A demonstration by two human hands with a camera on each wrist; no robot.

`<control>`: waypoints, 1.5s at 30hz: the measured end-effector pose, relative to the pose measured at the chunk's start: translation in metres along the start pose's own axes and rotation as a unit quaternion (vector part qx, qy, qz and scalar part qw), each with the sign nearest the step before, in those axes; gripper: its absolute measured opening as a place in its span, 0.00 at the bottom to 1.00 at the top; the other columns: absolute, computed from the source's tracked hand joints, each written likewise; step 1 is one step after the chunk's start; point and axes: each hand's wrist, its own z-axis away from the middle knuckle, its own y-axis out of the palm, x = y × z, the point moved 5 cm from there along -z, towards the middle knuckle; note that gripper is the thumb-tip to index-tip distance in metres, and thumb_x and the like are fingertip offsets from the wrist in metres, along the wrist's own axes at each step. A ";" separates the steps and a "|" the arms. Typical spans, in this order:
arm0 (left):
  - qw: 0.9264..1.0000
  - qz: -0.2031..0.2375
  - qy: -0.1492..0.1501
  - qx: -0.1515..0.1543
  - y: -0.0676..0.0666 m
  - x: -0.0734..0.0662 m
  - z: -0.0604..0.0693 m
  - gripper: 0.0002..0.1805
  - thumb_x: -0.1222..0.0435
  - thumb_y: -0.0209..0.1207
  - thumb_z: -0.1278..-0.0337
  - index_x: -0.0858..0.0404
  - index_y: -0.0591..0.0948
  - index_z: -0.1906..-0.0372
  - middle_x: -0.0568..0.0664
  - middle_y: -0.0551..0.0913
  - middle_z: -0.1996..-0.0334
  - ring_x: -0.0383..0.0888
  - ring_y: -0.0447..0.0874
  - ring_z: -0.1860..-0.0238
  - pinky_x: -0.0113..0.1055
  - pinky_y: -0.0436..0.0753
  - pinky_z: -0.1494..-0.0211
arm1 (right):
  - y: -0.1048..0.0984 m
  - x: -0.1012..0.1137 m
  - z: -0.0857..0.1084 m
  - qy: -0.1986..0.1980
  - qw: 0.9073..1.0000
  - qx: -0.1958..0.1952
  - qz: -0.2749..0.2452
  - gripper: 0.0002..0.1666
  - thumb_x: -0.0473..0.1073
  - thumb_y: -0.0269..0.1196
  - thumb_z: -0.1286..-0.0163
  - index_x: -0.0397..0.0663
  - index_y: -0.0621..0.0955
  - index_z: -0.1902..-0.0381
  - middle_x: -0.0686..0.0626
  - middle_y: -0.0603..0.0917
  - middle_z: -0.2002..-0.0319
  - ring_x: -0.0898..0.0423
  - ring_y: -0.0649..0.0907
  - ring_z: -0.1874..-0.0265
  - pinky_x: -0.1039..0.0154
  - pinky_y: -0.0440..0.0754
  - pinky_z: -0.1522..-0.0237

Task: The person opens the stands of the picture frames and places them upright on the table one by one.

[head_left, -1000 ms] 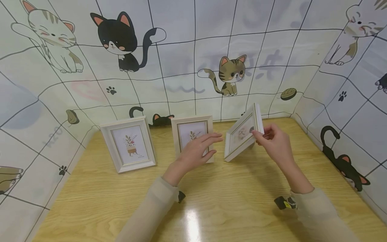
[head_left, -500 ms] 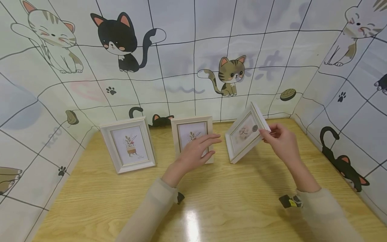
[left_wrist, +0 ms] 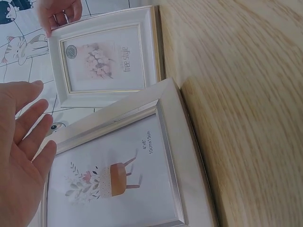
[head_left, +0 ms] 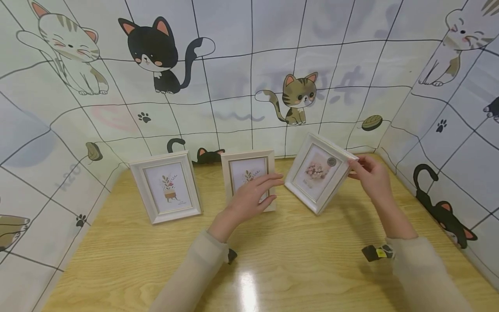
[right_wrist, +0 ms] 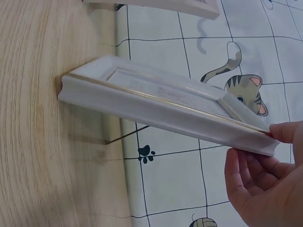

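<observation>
At its upper right corner, my right hand [head_left: 372, 177] pinches a white picture frame [head_left: 296, 173] with a pink flower print. That frame leans back; in the right wrist view its lower edge meets the table and a thin dark support shows behind it. My left hand [head_left: 253, 195] has its fingers extended in front of the middle picture frame [head_left: 271, 156], hiding part of its potted-plant print. In the left wrist view the left hand [left_wrist: 23, 142] appears beside that frame's edge; whether it touches cannot be told.
Another white picture frame [head_left: 196, 203] with a plant print stands at the left of the wooden table [head_left: 296, 260]. Cat-patterned wall covering [head_left: 234, 86] rises close behind the frames and on both sides.
My right hand has moved right, turning the flower-print frame from a sharp sideways angle to face more forward. My left hand and the other two frames have stayed about where they were.
</observation>
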 end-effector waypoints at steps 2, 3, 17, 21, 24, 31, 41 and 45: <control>1.000 0.002 0.000 0.000 0.000 0.001 0.000 0.23 0.61 0.60 0.32 0.55 0.76 0.34 0.43 0.73 0.30 0.44 0.73 0.31 0.41 0.78 0.31 | -0.001 -0.002 -0.001 0.010 1.000 0.003 -0.007 0.08 0.52 0.57 0.25 0.55 0.77 0.56 0.65 0.78 0.62 0.74 0.81 0.65 0.78 0.86 0.62; 1.000 0.002 0.000 0.000 0.001 0.001 0.001 0.23 0.61 0.60 0.32 0.55 0.76 0.34 0.43 0.73 0.30 0.44 0.73 0.31 0.41 0.78 0.31 | -0.002 -0.003 -0.002 0.014 1.000 0.004 -0.016 0.08 0.51 0.58 0.25 0.55 0.77 0.56 0.65 0.78 0.63 0.74 0.81 0.65 0.78 0.86 0.62; 1.000 0.001 -0.015 0.015 0.000 0.001 0.002 0.23 0.60 0.59 0.31 0.54 0.75 0.33 0.44 0.72 0.29 0.45 0.72 0.30 0.42 0.75 0.28 | 0.027 -0.031 0.013 0.058 0.973 0.177 0.134 0.39 0.53 0.63 0.29 0.26 0.68 0.36 0.28 0.78 0.45 0.60 0.81 0.60 0.68 0.89 0.58; 1.000 -0.003 -0.020 0.018 0.000 0.002 0.003 0.24 0.60 0.59 0.30 0.52 0.74 0.32 0.43 0.72 0.29 0.44 0.72 0.29 0.41 0.75 0.27 | 0.029 -0.032 0.016 0.057 0.973 0.173 0.143 0.36 0.50 0.64 0.29 0.27 0.70 0.37 0.30 0.80 0.47 0.57 0.82 0.59 0.67 0.89 0.59; 1.000 -0.006 -0.021 0.016 0.000 0.002 0.003 0.23 0.60 0.59 0.31 0.51 0.74 0.33 0.43 0.72 0.29 0.43 0.71 0.29 0.40 0.75 0.27 | 0.028 -0.032 0.015 0.058 0.975 0.163 0.136 0.34 0.49 0.64 0.29 0.27 0.71 0.38 0.29 0.80 0.48 0.62 0.82 0.61 0.68 0.89 0.60; 1.000 -0.008 -0.013 0.012 0.002 0.003 0.004 0.23 0.62 0.61 0.33 0.53 0.75 0.34 0.43 0.73 0.30 0.45 0.72 0.30 0.41 0.75 0.27 | 0.023 -0.040 0.009 0.077 0.983 0.138 0.094 0.30 0.46 0.61 0.27 0.24 0.71 0.40 0.34 0.80 0.50 0.75 0.77 0.65 0.72 0.88 0.59; 1.000 -0.010 -0.011 0.009 0.001 0.004 0.005 0.23 0.63 0.62 0.33 0.53 0.76 0.34 0.43 0.73 0.30 0.44 0.73 0.31 0.39 0.75 0.28 | 0.015 -0.051 -0.007 0.087 0.989 0.123 0.010 0.32 0.41 0.57 0.24 0.27 0.63 0.32 0.56 0.84 0.57 0.79 0.78 0.64 0.74 0.87 0.59; 1.000 -0.014 -0.011 0.008 0.002 0.005 0.006 0.24 0.63 0.62 0.34 0.53 0.76 0.34 0.43 0.73 0.31 0.44 0.73 0.31 0.39 0.76 0.29 | 0.016 -0.054 -0.015 0.093 0.987 0.132 0.020 0.35 0.40 0.54 0.22 0.28 0.57 0.26 0.24 0.71 0.36 0.82 0.75 0.64 0.77 0.86 0.59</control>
